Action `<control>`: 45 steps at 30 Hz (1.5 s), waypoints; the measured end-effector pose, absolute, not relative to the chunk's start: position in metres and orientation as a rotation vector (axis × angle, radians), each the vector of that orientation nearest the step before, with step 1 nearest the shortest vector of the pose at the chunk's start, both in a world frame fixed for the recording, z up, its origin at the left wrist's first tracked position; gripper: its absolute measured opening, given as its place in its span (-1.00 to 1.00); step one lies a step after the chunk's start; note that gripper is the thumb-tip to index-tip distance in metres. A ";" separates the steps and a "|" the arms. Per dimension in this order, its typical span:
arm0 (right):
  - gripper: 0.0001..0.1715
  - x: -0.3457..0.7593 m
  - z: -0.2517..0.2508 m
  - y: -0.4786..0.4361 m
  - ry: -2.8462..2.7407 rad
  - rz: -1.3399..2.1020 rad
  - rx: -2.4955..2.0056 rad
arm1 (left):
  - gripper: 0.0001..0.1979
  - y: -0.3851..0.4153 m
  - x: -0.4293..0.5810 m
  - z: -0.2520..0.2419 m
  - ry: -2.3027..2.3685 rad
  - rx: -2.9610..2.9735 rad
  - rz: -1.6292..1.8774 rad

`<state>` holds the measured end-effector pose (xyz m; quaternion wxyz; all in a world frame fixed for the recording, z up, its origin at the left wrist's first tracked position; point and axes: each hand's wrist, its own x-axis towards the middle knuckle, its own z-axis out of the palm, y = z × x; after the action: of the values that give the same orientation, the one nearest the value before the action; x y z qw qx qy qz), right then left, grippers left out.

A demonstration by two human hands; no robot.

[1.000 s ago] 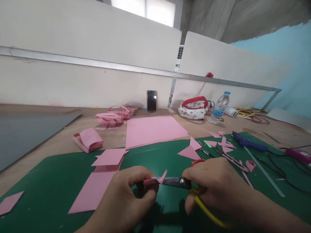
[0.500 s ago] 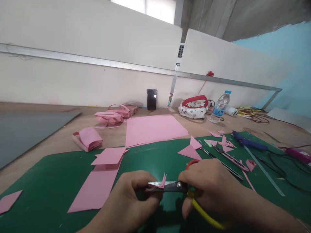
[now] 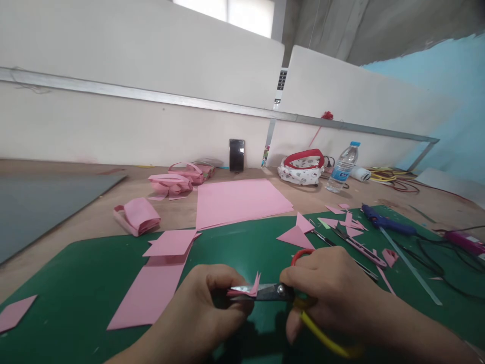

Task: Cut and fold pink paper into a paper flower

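Observation:
Between the thumb and fingers of my left hand [image 3: 212, 303] is a small folded piece of pink paper [image 3: 254, 288], its pointed tips sticking up. My right hand [image 3: 329, 283] grips a pair of scissors [image 3: 271, 291] with red and yellow on the handles. The blades point left and lie across the pink paper, their tips close to my left fingers. Both hands are above a green cutting mat [image 3: 227, 247]. To the left on the mat, pink sheets [image 3: 147, 293] lie partly overlapped, one folded up over another.
Pink triangles [image 3: 295, 237], a utility knife [image 3: 359, 245] and a blue glue gun [image 3: 386, 220] with its cord lie at right. Farther back are pink sheets [image 3: 242, 199], folded pink paper pieces [image 3: 140, 216], a phone [image 3: 237, 155], a white pouch [image 3: 301, 169] and a water bottle [image 3: 343, 169].
The folded pink paper now lies more along the blades, its tips still up. The hands and scissors have shifted only slightly; the other things stay in place.

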<state>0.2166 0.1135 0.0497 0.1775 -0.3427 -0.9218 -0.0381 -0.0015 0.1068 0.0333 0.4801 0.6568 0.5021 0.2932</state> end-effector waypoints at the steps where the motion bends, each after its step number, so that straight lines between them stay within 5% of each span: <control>1: -0.46 0.216 0.050 0.113 -2.607 -0.106 -0.967 | -0.85 0.107 -0.002 0.033 1.218 1.587 0.707; 22: -0.50 0.222 0.060 0.114 -2.502 -0.092 -0.995 | -0.86 0.109 -0.001 0.024 1.248 1.630 0.663; 30: -0.74 0.252 0.074 0.160 -2.207 -0.195 -2.042 | -0.83 0.109 0.006 0.030 1.259 1.226 0.837; 37: -0.78 0.272 0.063 0.178 -2.313 -0.177 -2.275 | -0.83 0.111 0.003 0.032 1.207 1.211 0.819; 42: -0.81 0.255 0.073 0.164 -2.288 -0.225 -2.256 | -0.79 0.111 0.001 0.029 1.206 1.238 0.813; 45: -0.72 0.229 0.071 0.145 -2.358 0.074 -1.941 | -0.79 0.110 0.003 0.026 1.146 1.265 0.845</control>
<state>0.2293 0.1454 0.0712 0.0432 -0.6347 -0.7711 0.0240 0.0025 0.1101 0.0256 0.5799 0.5413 0.4901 0.3613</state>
